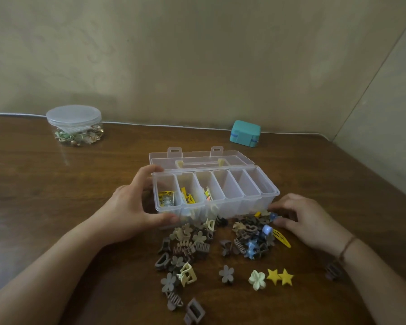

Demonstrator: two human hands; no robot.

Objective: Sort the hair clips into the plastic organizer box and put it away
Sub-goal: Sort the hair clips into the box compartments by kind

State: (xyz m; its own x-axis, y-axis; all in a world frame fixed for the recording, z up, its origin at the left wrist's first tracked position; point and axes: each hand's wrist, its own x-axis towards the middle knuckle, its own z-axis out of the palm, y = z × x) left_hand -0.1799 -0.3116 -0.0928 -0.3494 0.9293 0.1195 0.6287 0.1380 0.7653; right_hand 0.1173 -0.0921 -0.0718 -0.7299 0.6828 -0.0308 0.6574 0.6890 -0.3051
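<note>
A clear plastic organizer box (256,198) stands open on the wooden table, its lid (234,159) tipped back. Its three left compartments hold yellow and orange clips (189,198); the three on the right look empty. My left hand (131,207) grips the box's left end, thumb on the front wall. My right hand (307,219) rests on the table at the box's front right corner, fingertips touching a small blue clip (273,216). Several loose brown, beige and blue hair clips (251,235) lie in front of the box, along with two yellow star clips (280,276).
A round clear tub (74,125) with a lid and small trinkets stands at the back left. A teal box (245,133) sits at the back right near the wall. A white cable (174,126) runs along the table's far edge. A brown clip (333,270) lies under my right wrist.
</note>
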